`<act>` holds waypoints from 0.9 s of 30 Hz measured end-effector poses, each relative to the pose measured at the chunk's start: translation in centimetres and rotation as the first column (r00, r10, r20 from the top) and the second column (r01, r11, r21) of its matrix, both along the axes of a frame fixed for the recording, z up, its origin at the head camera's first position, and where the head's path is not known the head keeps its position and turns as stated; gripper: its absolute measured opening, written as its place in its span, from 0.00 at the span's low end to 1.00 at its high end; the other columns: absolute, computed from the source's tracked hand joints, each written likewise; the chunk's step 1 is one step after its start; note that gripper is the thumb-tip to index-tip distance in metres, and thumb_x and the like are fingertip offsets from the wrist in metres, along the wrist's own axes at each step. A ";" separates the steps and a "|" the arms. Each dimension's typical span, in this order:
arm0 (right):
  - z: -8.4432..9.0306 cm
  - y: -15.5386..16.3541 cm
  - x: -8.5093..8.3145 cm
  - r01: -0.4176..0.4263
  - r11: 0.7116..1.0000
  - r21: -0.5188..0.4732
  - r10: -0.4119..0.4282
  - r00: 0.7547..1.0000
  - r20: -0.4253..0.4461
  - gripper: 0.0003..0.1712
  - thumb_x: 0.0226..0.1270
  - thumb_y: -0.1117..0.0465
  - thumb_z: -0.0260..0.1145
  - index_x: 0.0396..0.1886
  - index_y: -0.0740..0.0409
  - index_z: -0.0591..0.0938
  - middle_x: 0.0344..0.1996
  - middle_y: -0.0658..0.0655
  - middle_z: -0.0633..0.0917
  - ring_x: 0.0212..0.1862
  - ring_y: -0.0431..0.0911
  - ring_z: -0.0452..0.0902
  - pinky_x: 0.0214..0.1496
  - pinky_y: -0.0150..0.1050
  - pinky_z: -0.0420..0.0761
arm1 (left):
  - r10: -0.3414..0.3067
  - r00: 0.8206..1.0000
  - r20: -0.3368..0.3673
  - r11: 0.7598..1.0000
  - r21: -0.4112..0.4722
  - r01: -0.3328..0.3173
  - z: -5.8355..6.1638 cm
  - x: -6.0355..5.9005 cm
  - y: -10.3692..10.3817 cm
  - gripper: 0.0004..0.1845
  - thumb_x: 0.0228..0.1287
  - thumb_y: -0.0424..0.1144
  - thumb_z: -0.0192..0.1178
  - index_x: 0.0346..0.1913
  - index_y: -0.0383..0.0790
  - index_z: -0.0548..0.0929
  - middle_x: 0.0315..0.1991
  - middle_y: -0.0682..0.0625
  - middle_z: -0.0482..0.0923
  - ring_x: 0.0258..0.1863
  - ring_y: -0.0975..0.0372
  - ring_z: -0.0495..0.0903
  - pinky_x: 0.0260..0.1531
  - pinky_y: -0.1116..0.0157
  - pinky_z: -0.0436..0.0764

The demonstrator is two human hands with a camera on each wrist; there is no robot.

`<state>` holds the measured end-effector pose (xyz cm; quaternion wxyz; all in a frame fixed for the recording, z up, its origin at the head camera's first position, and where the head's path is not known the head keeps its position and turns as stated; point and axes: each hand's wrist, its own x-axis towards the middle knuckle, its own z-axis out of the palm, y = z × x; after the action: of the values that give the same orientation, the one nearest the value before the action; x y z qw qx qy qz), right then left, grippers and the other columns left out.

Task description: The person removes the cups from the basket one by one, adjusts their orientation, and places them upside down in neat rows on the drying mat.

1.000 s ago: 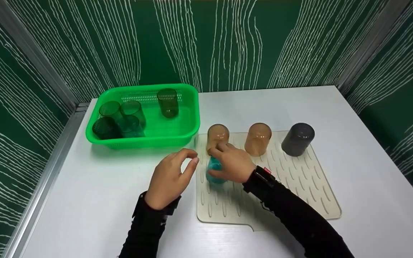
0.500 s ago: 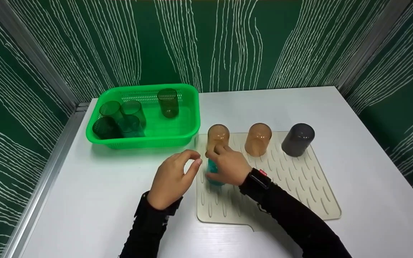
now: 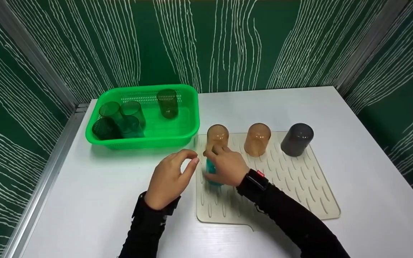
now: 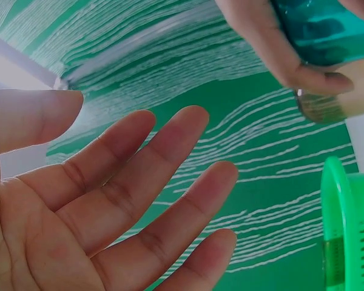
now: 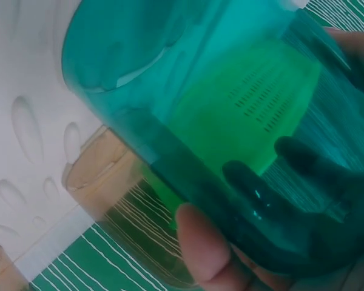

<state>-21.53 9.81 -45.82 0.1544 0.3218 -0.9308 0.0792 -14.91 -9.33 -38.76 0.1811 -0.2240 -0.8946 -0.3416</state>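
Note:
My right hand [image 3: 228, 166] grips a teal see-through cup [image 3: 210, 167] at the left side of a beige drying mat [image 3: 281, 193]. In the right wrist view the teal cup [image 5: 127, 73] fills much of the picture, with fingers curled around its near end and its rim toward the mat. Just behind it stands an upside-down amber cup [image 3: 218, 132], overlapped by my fingertips in the head view. To the left of the mat, my left hand [image 3: 169, 179] hovers with relaxed fingers and nothing in it; the left wrist view shows its palm [image 4: 48, 242] and spread fingers.
Another upside-down amber cup [image 3: 258, 139] and a dark grey cup [image 3: 297, 139] stand along the mat's back edge. A green plastic basket [image 3: 142, 142] at the back left holds several see-through cups. Green walls with white lines surround the white table [image 3: 84, 200].
My right hand has shifted slightly left and toward me, covering more of the teal cup. The left hand has hardly moved, and the other cups stay where they were.

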 end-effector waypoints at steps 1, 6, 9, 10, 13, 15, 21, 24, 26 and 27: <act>0.0 0.0 0.0 -0.001 1.000 0.001 0.001 1.000 -0.006 0.32 0.43 0.38 0.66 0.47 0.50 0.74 0.34 0.55 0.76 0.30 0.49 0.73 0.18 0.44 0.72 | 0.007 1.000 0.000 1.000 0.000 -0.007 0.1 0.0 -0.1 0.15 0.65 0.50 0.48 0.43 0.46 0.79 0.40 0.56 0.79 0.42 0.67 0.76 0.42 0.67 0.73; 0.1 0.0 0.0 -0.007 1.000 0.018 0.008 1.000 -0.018 0.35 0.43 0.37 0.65 0.49 0.50 0.74 0.36 0.56 0.76 0.32 0.49 0.73 0.28 0.45 0.74 | 0.022 1.000 0.007 1.000 -0.002 -0.022 0.3 0.0 -0.3 0.15 0.65 0.50 0.48 0.43 0.46 0.79 0.40 0.57 0.79 0.42 0.67 0.76 0.42 0.67 0.73; 0.2 0.0 0.0 -0.011 1.000 0.023 0.011 1.000 -0.007 0.36 0.43 0.35 0.64 0.51 0.48 0.74 0.37 0.55 0.76 0.35 0.48 0.72 0.32 0.45 0.74 | 0.018 1.000 0.011 1.000 -0.001 -0.018 0.4 0.1 -0.4 0.15 0.65 0.50 0.48 0.43 0.46 0.79 0.40 0.56 0.79 0.42 0.67 0.76 0.42 0.67 0.73; 0.2 0.0 0.0 -0.014 1.000 0.019 0.014 1.000 -0.005 0.36 0.44 0.35 0.64 0.51 0.48 0.74 0.38 0.55 0.75 0.36 0.48 0.72 0.33 0.45 0.74 | 0.017 1.000 0.012 1.000 0.001 -0.017 0.4 0.1 -0.4 0.15 0.65 0.50 0.48 0.43 0.46 0.79 0.40 0.56 0.79 0.42 0.67 0.76 0.42 0.67 0.73; 0.3 0.1 0.1 -0.025 1.000 0.004 0.025 1.000 -0.009 0.36 0.44 0.35 0.64 0.52 0.47 0.74 0.39 0.54 0.75 0.40 0.48 0.71 0.35 0.45 0.74 | 0.016 1.000 0.008 1.000 0.003 -0.016 0.5 0.1 -0.4 0.15 0.65 0.50 0.48 0.43 0.46 0.79 0.40 0.56 0.79 0.42 0.67 0.76 0.41 0.67 0.73; 0.3 0.3 0.2 -0.034 0.999 -0.010 0.034 0.999 -0.017 0.36 0.44 0.35 0.64 0.52 0.47 0.74 0.40 0.54 0.75 0.42 0.48 0.71 0.36 0.45 0.73 | 0.016 1.000 0.006 1.000 0.004 -0.016 0.5 0.1 -0.4 0.15 0.65 0.50 0.48 0.43 0.46 0.78 0.40 0.56 0.79 0.42 0.67 0.76 0.41 0.67 0.73; 1.1 1.2 0.7 -0.021 0.998 -0.067 0.020 1.000 -0.011 0.36 0.46 0.32 0.61 0.53 0.45 0.73 0.44 0.54 0.75 0.44 0.49 0.71 0.40 0.45 0.73 | 0.014 1.000 0.004 1.000 0.001 -0.014 0.4 0.1 -0.3 0.15 0.65 0.51 0.47 0.43 0.47 0.78 0.40 0.57 0.78 0.42 0.68 0.75 0.41 0.67 0.74; 1.9 2.3 0.8 0.001 0.990 -0.144 -0.003 1.000 -0.015 0.35 0.49 0.31 0.58 0.53 0.46 0.74 0.46 0.54 0.75 0.45 0.49 0.71 0.43 0.45 0.72 | 0.015 1.000 0.001 1.000 -0.002 -0.015 0.3 0.0 -0.3 0.15 0.65 0.50 0.48 0.43 0.47 0.78 0.40 0.57 0.78 0.42 0.68 0.75 0.41 0.67 0.73; 2.4 3.2 0.9 0.018 0.979 -0.204 -0.025 0.999 -0.032 0.35 0.51 0.32 0.56 0.53 0.48 0.74 0.47 0.54 0.75 0.47 0.49 0.71 0.46 0.44 0.71 | 0.016 1.000 0.004 1.000 -0.005 -0.016 0.2 0.0 -0.3 0.15 0.65 0.50 0.48 0.43 0.46 0.79 0.40 0.57 0.79 0.42 0.67 0.75 0.42 0.67 0.73; 2.7 3.7 0.9 0.025 0.972 -0.235 -0.036 0.999 -0.040 0.35 0.52 0.33 0.56 0.53 0.49 0.74 0.47 0.55 0.75 0.48 0.49 0.71 0.47 0.45 0.71 | 0.017 1.000 0.008 1.000 -0.007 -0.017 0.2 -0.1 -0.3 0.15 0.65 0.50 0.48 0.43 0.46 0.79 0.40 0.57 0.79 0.42 0.67 0.75 0.42 0.67 0.74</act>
<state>-20.65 13.54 -43.10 0.2128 0.2887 -0.9161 0.1792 -14.96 -9.59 -38.60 0.1796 -0.2158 -0.8984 -0.3379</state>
